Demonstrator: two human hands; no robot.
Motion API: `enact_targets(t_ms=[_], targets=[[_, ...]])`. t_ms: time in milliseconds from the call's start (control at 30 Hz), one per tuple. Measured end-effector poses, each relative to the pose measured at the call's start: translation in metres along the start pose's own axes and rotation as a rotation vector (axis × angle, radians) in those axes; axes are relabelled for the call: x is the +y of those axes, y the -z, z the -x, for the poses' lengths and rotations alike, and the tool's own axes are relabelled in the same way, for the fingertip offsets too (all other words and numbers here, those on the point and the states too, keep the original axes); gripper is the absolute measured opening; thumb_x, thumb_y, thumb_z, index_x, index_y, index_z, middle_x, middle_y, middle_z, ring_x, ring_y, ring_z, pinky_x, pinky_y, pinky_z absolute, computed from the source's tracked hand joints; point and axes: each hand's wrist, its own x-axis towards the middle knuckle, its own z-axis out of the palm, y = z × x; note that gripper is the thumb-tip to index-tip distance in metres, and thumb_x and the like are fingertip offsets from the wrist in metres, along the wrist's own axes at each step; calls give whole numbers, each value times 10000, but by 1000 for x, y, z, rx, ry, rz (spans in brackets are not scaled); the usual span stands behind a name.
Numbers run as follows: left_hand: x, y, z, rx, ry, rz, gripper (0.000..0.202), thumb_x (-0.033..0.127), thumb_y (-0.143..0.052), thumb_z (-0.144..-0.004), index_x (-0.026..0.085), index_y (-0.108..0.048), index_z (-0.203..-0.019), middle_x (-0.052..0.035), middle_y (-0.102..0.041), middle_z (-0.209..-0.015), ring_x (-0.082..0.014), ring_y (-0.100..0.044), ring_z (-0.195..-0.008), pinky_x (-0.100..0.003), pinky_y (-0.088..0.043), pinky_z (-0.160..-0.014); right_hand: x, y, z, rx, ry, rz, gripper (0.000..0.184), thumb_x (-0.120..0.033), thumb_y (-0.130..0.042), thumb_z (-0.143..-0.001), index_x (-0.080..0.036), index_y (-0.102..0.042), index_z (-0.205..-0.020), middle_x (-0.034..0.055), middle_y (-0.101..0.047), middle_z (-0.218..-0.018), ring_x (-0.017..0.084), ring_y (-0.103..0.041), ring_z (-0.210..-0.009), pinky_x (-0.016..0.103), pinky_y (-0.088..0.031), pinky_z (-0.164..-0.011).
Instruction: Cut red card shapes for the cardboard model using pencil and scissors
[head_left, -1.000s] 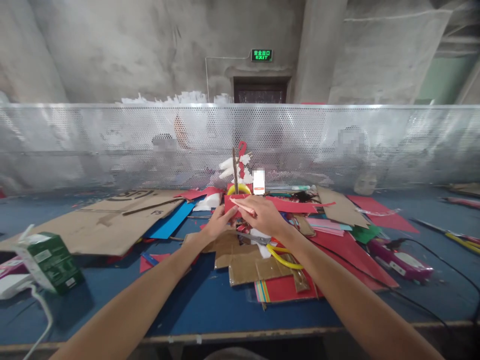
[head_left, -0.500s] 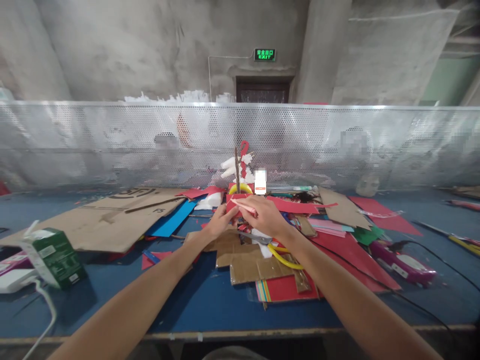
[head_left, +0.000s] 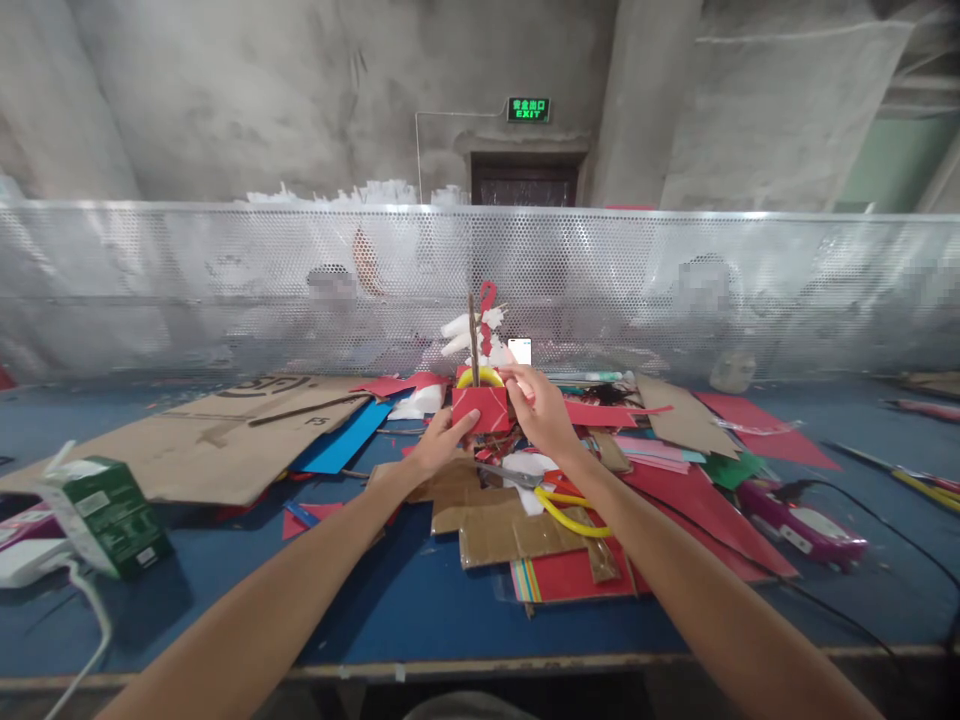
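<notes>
A small red box (head_left: 489, 412) stands at the centre, with pale slanting lines on its front. My left hand (head_left: 436, 440) grips its left side, thumb on the front face. At the box's right side is my right hand (head_left: 541, 412), fingers bent around a pale pink pen (head_left: 517, 354) that is partly hidden and points up. A yellow ring-shaped piece (head_left: 480, 377) and an upright brown stick (head_left: 473, 340) show at the box's top. Behind them rises a red twisted piece (head_left: 487, 318) with white tufts.
Yellow-handled scissors (head_left: 574, 515) lie over cardboard pieces (head_left: 517, 535) in front of the box. A big cardboard sheet (head_left: 202, 440) and a green carton (head_left: 109, 515) are on the left. A phone (head_left: 523, 350) stands behind; a purple device (head_left: 802, 527) with a black cable is right.
My right hand has moved off the box's front to its right side, tilting the pen upward. The front with its pale lines now shows. My left hand has stayed put.
</notes>
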Motion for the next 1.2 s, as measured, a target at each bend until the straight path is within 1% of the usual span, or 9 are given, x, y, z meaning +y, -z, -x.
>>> enact_targets(t_ms=[100, 300, 500, 700, 833, 900, 967, 1067, 1200], targets=[[1, -1, 0, 0, -3, -4, 534, 633, -645, -841, 151, -588, -618, -18, -580, -522, -115, -525, -473, -246, -421, -517, 15, -10, 0, -49, -201, -191, 283, -345, -632, -884, -209, -634, -1133, 89, -730, -1110, 240, -693, -1020, 404, -538, -930], [-3, 1, 0, -6, -10, -20, 490, 583, -630, -873, 152, -613, -641, -20, -593, -539, -122, -532, -492, -250, -423, -526, 20, -30, 3, -47, -320, -420, 291, -275, -710, -751, -208, -613, -1017, 106, -664, -1273, 234, -559, -1326, 412, -395, -1158], [-3, 1, -1, -28, 4, -1, 494, 604, -633, -866, 151, -619, -667, -19, -590, -541, -127, -525, -490, -257, -432, -522, 11, -29, 5, -75, -458, -506, 354, -282, -712, -718, -211, -589, -1043, 93, -692, -1168, 258, -648, -1177, 429, -548, -982], [6, 11, 0, -63, 66, 91, 491, 634, -654, -845, 144, -679, -841, -50, -661, -684, -169, -598, -597, -281, -482, -580, 10, -28, 4, -82, -487, -520, 374, -302, -728, -703, -216, -598, -1044, 77, -712, -1112, 240, -697, -1050, 400, -590, -886], [19, 30, -8, 15, 83, 107, 551, 701, -595, -849, 166, -665, -957, -65, -689, -826, -199, -644, -727, -292, -507, -638, 11, -28, 4, -99, -499, -532, 384, -307, -737, -695, -219, -600, -1043, 69, -715, -1109, 227, -722, -965, 398, -601, -849], [30, 41, -16, 46, 66, 55, 575, 735, -593, -823, 170, -633, -927, -49, -665, -833, -169, -616, -674, -285, -507, -617, 11, -29, 4, -102, -494, -515, 378, -310, -741, -698, -222, -602, -1038, 68, -712, -1117, 230, -720, -981, 400, -598, -857], [42, 50, -24, 34, 47, -4, 520, 677, -625, -835, 179, -622, -984, -52, -669, -933, -157, -625, -709, -288, -519, -655, 11, -29, 4, -109, -489, -515, 378, -318, -742, -704, -224, -598, -1040, 65, -715, -1097, 233, -717, -992, 402, -597, -861], [62, 58, -37, -37, 58, -211, 452, 566, -732, -786, 169, -642, -983, -50, -680, -881, -171, -627, -718, -278, -499, -637, 12, -30, 3, -106, -479, -521, 390, -329, -749, -699, -218, -605, -1044, 71, -713, -1111, 240, -703, -1039, 400, -593, -875], [83, 58, -57, -247, 38, -485, 359, 425, -830, -692, 169, -726, -920, -51, -696, -801, -185, -614, -699, -252, -434, -597, 14, -30, 2, -95, -479, -520, 412, -323, -764, -677, -213, -615, -1046, 70, -716, -1113, 250, -691, -1067, 404, -584, -888]])
